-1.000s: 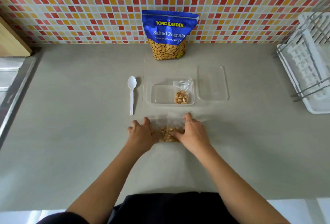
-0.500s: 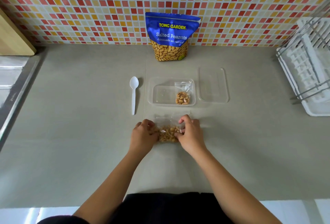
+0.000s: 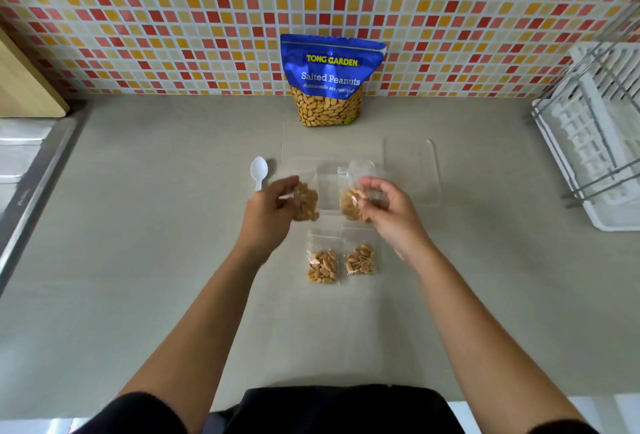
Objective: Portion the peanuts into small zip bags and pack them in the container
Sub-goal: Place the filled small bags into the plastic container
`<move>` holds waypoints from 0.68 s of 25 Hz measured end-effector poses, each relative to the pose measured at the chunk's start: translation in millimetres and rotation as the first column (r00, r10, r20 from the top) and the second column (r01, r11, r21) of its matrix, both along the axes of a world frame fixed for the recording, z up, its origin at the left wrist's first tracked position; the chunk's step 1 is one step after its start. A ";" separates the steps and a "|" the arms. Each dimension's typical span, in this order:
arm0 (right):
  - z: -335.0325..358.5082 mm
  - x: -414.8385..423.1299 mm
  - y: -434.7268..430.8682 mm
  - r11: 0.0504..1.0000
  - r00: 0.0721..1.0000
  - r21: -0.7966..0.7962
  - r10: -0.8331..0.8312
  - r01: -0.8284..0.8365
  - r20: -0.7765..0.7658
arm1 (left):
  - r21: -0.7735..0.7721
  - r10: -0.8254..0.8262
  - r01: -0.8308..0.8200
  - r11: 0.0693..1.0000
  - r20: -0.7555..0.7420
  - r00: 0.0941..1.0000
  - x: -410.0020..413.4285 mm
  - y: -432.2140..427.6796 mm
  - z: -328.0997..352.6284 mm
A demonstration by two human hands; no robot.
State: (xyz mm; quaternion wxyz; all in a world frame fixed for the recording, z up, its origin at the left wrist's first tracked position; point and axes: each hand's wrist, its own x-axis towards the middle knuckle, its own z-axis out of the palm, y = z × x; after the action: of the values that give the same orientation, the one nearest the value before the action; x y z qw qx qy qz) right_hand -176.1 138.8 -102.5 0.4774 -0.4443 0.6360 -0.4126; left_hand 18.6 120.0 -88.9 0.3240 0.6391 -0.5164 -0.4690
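My left hand (image 3: 268,212) holds a small zip bag of peanuts (image 3: 306,201) above the left part of the clear container (image 3: 327,174). A second filled zip bag (image 3: 349,205) is pinched in my right hand (image 3: 393,213) over the container's right part. The hands and bags hide most of the container and what lies in it. Two more filled zip bags (image 3: 322,265) (image 3: 361,259) lie side by side on the counter just in front of the hands. The blue Salted Peanuts pouch (image 3: 330,80) stands upright against the tiled wall.
A white plastic spoon (image 3: 259,170) lies left of the container, close to my left hand. The clear lid (image 3: 412,170) lies to the container's right. A white dish rack (image 3: 595,142) fills the right edge. A sink rim (image 3: 31,174) and a wooden board (image 3: 24,87) are at the left.
Both hands have lifted off the pile of bags at the front, each taking one bag away toward the container. Two bags stay on the counter, now uncovered.
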 end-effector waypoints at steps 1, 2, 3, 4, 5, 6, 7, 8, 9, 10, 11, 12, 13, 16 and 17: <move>1.8 1.2 -16.2 0.998 0.995 0.001 0.055 -0.055 -0.087 | -0.015 -0.023 0.024 1.000 0.069 0.997 -4.8 -14.2 2.1; 3.5 4.2 -30.2 0.994 0.977 0.022 0.111 -0.109 -0.182 | -0.013 -0.060 0.062 0.998 0.139 0.988 -11.3 -26.4 3.3; 2.2 8.2 -42.3 0.986 0.947 0.057 0.167 -0.157 -0.276 | 0.002 -0.102 0.104 0.995 0.218 0.971 -17.8 -36.4 2.3; -1.8 12.6 -51.8 0.975 0.908 0.102 0.223 -0.200 -0.355 | 0.027 -0.149 0.148 0.989 0.300 0.942 -23.8 -43.6 -1.3; -7.3 16.0 -59.1 0.960 0.868 0.153 0.279 -0.237 -0.410 | 0.059 -0.203 0.195 0.979 0.382 0.902 -28.2 -48.3 -6.3; -14.1 18.8 -65.1 0.941 0.830 0.202 0.334 -0.270 -0.447 | 0.087 -0.254 0.242 0.966 0.455 0.853 -31.0 -51.8 -12.4; -21.1 21.2 -68.6 0.924 0.791 0.237 0.380 -0.300 -0.480 | 0.105 -0.295 0.283 0.953 0.519 0.802 -32.3 -53.8 -18.2; -27.3 23.2 -70.7 0.910 0.749 0.255 0.414 -0.326 -0.517 | 0.112 -0.319 0.313 0.943 0.570 0.757 -33.1 -55.0 -23.7; -32.2 24.3 -72.1 0.901 0.703 0.261 0.435 -0.348 -0.563 | 0.112 -0.330 0.333 0.936 0.602 0.727 -33.1 -56.5 -28.7; -35.3 25.1 -72.8 0.897 0.644 0.256 0.438 -0.361 -0.626 | 0.117 -0.334 0.340 0.933 0.628 0.702 -33.8 -57.6 -31.7; -36.4 25.6 -73.1 0.896 0.563 0.248 0.427 -0.368 -0.708 | 0.120 -0.336 0.349 0.930 0.665 0.667 -34.4 -57.5 -33.9; -36.1 26.2 -72.6 0.897 0.460 0.243 0.404 -0.370 -0.791 | 0.120 -0.339 0.368 0.922 0.707 0.620 -35.1 -57.2 -36.7; -34.6 26.1 -71.7 0.898 0.366 0.239 0.377 -0.370 -0.851 | 0.113 -0.336 0.390 0.914 0.750 0.570 -35.9 -54.2 -36.7; -25.5 24.0 -70.2 0.909 0.301 0.196 0.316 -0.367 -0.900 | -0.030 -0.224 0.463 0.886 0.847 0.483 -34.0 -47.3 -39.9; -20.5 22.9 -67.5 0.922 0.353 0.153 0.284 -0.355 -0.891 | -0.103 -0.168 0.464 0.880 0.846 0.506 -32.9 -45.1 -37.3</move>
State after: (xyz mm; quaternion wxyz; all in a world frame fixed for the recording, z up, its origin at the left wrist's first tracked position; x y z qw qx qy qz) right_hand -153.2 71.3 -123.1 0.1180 -0.7252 0.6777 -0.0298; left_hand -14.3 74.9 -126.1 0.0539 0.6138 -0.7833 -0.0823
